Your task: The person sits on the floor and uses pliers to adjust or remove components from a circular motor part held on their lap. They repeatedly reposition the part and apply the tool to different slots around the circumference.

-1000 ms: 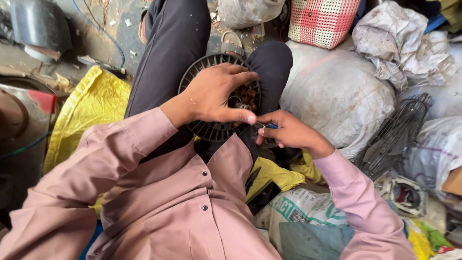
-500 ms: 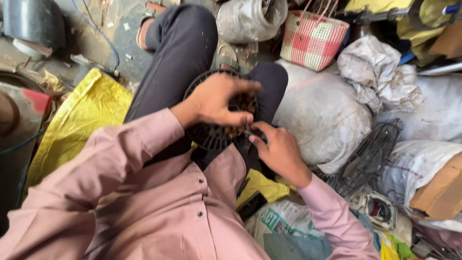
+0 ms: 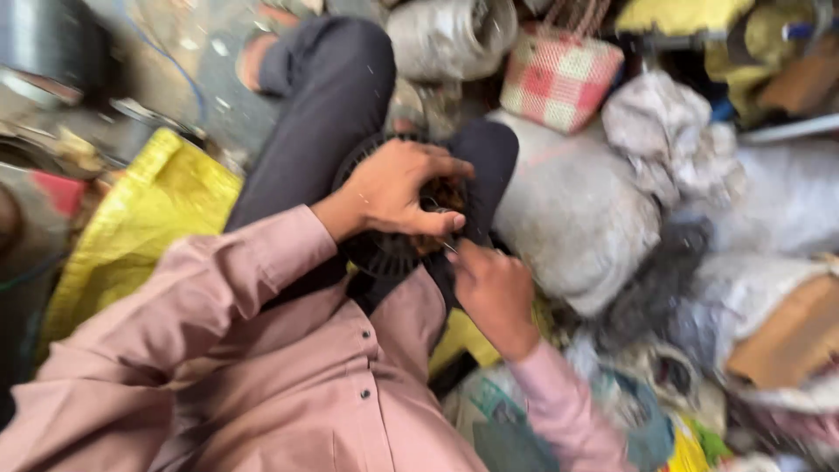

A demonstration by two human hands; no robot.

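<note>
Fingers (image 3: 437, 166) of the left hand (image 3: 398, 188) are spread and curled down over the top of a round black slotted plastic fan housing (image 3: 380, 249), with the thumb pressed along its lower front edge, so the hand grips the housing from above. That housing rests in the person's lap between the dark-trousered legs (image 3: 323, 114), tilted toward the camera. The left forearm comes in from the lower left in a dusty pink shirt sleeve (image 3: 218, 288), wrist bent slightly downward. The right hand (image 3: 494, 288) sits just below and to the right of the housing, knuckles up, its fingers clenched at the housing's edge; the picture is too blurred to tell whether they pinch a small tool or only touch the rim. The right forearm rises from the lower right. Beside the left leg lies a crumpled yellow woven sack (image 3: 149, 227). To the right are a bulging grey sack (image 3: 577, 218) and, further back, a red-and-white checked woven basket (image 3: 559, 74).
</note>
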